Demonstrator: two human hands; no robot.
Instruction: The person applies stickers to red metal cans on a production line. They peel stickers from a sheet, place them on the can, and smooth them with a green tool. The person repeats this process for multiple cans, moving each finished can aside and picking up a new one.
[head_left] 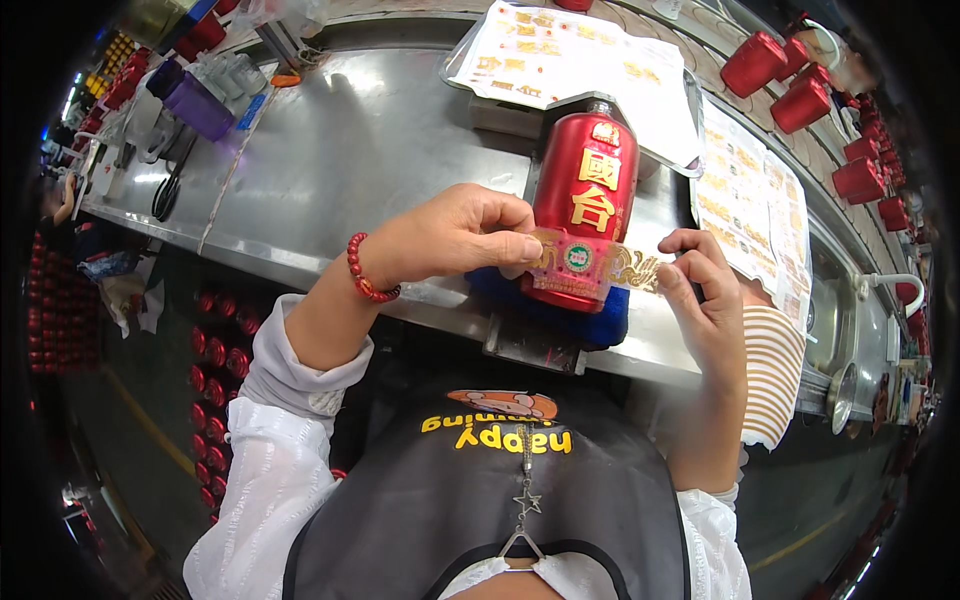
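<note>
A red bottle (590,150) with raised gold characters lies on its back on a blue cloth (608,328), its neck pointing away from me. Across its lower part stretches a thin see-through decal strip (578,258) with gold patterns and a round green emblem. My left hand (460,240) pinches the strip's left end between thumb and fingers, close against the bottle's side. At the other end, my right hand (705,285) is closed on the strip's right tip, a little away from the bottle. The strip looks taut between both hands.
Behind the bottle, a metal tray (690,160) carries white decal sheets (590,60); more sheets (745,190) lie to the right. Far left are a purple bottle (200,105) and scissors (172,187). Red bottles (755,65) line the back right. A striped cloth (772,375) hangs beside my right arm.
</note>
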